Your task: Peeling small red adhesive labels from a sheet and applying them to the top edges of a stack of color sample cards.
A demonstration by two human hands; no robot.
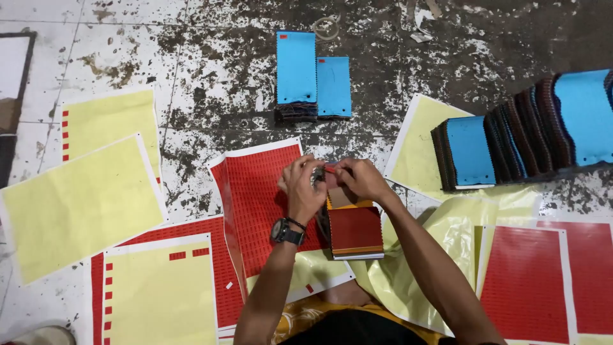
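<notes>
Left hand: left hand (303, 186), a dark watch (286, 231) at the wrist, is raised over the work with fingers curled shut on the top end of the swatch stack (354, 231).
Right hand: right hand (359, 177) meets the left above the stack, thumb and forefinger pinched together on a small red sticker (331, 168); how much of the sticker is gripped cannot be made out.
Step in hand: judging by the pose, a label is being pressed onto, or positioned at, the upper edge of the topmost dark-red swatch.
Next move calls for: likely a steady hold by the left hand while the right sets the sticker square and rubs it down.
Stack's position: directly beneath both hands, its lower end lying on a red label sheet (258, 198) and glossy yellow backing paper (408, 255), close to the person's lap.
Supplies: peeled yellow sheets (80, 204) spread to the left on the stained tile floor (191, 51); another red sheet (525, 281) at the right.
Finished or waiting stock: blue-topped swatch piles (313, 76) well apart ahead, and a long fanned row (530, 128) to the right.
</notes>
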